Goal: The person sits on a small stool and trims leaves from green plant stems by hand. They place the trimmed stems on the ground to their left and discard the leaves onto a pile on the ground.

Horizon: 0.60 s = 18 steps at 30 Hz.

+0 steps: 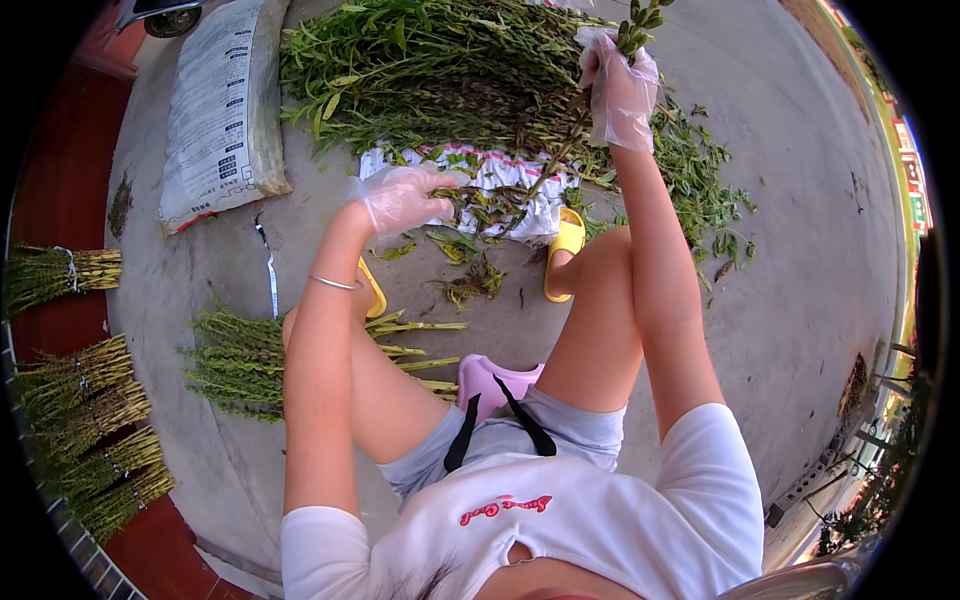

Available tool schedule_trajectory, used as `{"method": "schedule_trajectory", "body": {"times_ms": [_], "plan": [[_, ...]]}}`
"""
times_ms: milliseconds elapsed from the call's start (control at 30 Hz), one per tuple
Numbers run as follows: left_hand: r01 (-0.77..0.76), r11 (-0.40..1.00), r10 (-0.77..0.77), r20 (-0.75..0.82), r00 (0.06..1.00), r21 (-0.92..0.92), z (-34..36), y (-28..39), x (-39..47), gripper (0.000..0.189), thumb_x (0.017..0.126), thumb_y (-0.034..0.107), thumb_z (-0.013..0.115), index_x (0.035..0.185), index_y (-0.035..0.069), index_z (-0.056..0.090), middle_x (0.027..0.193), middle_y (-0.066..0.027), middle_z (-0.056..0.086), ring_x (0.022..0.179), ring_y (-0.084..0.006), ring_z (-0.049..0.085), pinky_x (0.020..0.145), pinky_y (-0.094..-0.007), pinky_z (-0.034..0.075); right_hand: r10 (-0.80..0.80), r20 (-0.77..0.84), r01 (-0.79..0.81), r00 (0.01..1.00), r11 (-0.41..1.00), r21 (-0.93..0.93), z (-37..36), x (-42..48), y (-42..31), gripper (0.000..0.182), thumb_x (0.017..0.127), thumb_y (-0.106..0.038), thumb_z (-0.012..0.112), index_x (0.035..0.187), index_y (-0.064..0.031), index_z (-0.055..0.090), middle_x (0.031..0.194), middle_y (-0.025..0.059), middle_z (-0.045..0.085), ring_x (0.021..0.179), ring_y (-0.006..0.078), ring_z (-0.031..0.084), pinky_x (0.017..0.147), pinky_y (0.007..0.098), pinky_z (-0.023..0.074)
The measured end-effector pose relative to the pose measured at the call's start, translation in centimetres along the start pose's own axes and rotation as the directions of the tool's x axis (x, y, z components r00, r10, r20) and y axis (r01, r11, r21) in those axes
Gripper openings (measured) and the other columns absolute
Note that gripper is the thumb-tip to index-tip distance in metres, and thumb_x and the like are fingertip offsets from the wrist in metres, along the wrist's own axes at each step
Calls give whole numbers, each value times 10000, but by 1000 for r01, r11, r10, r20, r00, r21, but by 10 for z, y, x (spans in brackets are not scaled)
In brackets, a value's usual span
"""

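Observation:
My right hand [621, 94], in a clear plastic glove, is raised at the upper right and closed around a green plant stalk [553, 159] with pods at its top. The stalk slants down to the left, its lower end near the white sheet. My left hand [411, 199], gloved alike, is over the left part of the crumpled white plastic sheet [544, 214], fingers spread, with no stalk seen in it. Loose leaves [491, 206] lie on the sheet. Beyond it spreads a large heap of cut leafy plants [450, 82], partly behind my right hand.
A full white printed sack [217, 120] lies at the upper left. Cut stalks [240, 360] rest beside my left leg. Tied bundles [90, 390] line the left edge. Stripped leaves [694, 180] are scattered at right. A lilac plastic seat [487, 379] shows between my legs.

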<state>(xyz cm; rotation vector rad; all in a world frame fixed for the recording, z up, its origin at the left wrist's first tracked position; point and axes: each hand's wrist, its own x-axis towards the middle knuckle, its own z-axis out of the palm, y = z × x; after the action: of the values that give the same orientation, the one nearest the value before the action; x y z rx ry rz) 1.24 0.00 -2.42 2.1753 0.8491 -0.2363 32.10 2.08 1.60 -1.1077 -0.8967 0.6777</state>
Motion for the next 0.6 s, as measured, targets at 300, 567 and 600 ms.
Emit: {"method": "schedule_trajectory", "body": {"times_ms": [300, 567, 600], "plan": [[-254, 932, 120, -441, 889, -258, 15, 25, 22, 645, 900, 354, 675, 1421, 43, 457, 1287, -155, 624, 1142, -281, 628, 985, -346, 478, 223, 386, -355, 895, 880, 315, 26, -29, -9, 221, 949, -266, 601, 880, -71, 521, 726, 24, 498, 599, 125, 429, 570, 284, 380], [-254, 953, 127, -544, 830, -166, 23, 56, 29, 362, 884, 387, 653, 792, 37, 659, 650, -165, 576, 606, -345, 558, 577, -425, 429, 320, 596, -457, 737, 885, 89, 58, -59, -16, 201, 927, -285, 614, 919, -85, 602, 723, 15, 526, 588, 125, 456, 542, 271, 392], [-245, 956, 135, -502, 855, -161, 20, 57, 27, 351, 888, 379, 647, 800, 39, 661, 659, -167, 582, 614, -346, 563, 580, -423, 433, 317, 621, -428, 717, 903, 33, 57, -59, -17, 211, 930, -293, 608, 913, -83, 617, 722, 12, 521, 585, 123, 447, 541, 269, 392]]}}
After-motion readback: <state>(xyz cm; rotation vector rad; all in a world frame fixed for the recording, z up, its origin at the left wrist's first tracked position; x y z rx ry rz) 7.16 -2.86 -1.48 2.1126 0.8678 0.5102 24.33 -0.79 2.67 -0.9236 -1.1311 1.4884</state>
